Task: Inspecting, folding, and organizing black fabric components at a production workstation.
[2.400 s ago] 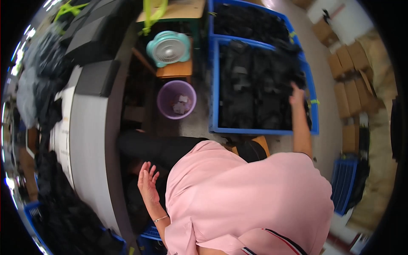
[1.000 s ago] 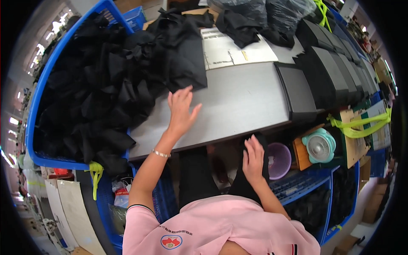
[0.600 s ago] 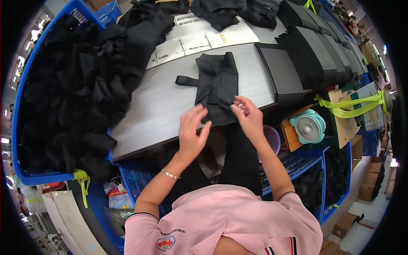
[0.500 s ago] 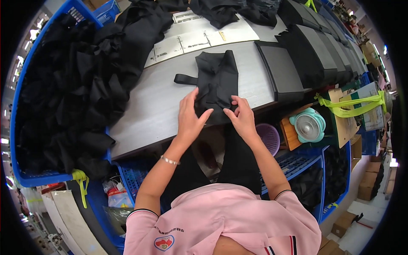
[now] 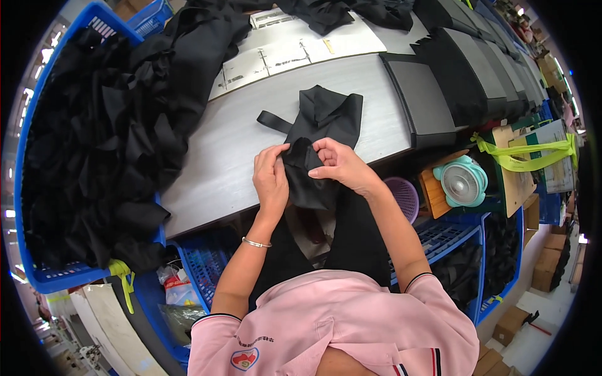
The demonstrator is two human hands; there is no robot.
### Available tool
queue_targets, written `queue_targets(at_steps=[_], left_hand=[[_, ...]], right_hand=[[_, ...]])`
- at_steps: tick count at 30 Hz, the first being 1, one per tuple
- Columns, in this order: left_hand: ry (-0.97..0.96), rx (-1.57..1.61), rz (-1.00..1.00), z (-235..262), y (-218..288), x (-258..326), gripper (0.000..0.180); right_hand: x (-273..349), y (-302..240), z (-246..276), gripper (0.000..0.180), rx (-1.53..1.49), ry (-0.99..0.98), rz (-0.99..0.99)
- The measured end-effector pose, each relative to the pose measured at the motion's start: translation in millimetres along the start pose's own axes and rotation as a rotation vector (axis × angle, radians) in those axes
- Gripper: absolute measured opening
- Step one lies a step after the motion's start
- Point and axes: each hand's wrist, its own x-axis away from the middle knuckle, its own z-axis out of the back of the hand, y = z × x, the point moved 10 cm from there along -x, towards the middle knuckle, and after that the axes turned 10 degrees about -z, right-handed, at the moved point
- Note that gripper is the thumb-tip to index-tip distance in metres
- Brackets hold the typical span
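A black fabric piece point(image 5: 332, 119), perhaps a bag or pouch, lies over the near edge of the pale table, its lower end hanging off. A black strap loop point(image 5: 273, 121) sticks out from its left side. My left hand point(image 5: 271, 178) is closed on the left edge of the fabric, fingertips at a raised fold. My right hand point(image 5: 342, 166) pinches the fabric between thumb and fingers on the right of that fold. The exact grip of the left fingertips is partly hidden.
A blue crate point(image 5: 23, 188) heaped with black cloth point(image 5: 106, 144) stands at the left. White marked boards point(image 5: 295, 53) lie farther back on the table point(image 5: 213, 163). Stacked black-and-grey panels point(image 5: 423, 100) line the right side, near a turquoise fan point(image 5: 463, 182) and purple basket point(image 5: 401, 197).
Both hands have come closer together, the right one moving left and up. The fabric is now bunched into a raised fold between them, and its lower end has slid toward me.
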Motion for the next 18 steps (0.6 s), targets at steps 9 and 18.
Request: queue_targets(at_steps=[9,18], left_hand=[[-0.365,0.379,0.124,51,-14,6,0.027],[-0.735,-0.057,-0.285,-14,-19,-112,0.047]], right_hand=[[26,6,18,0.021,0.217,-0.003,-0.057],[-27,-97,36,0.027,0.739,0.231,0.501]])
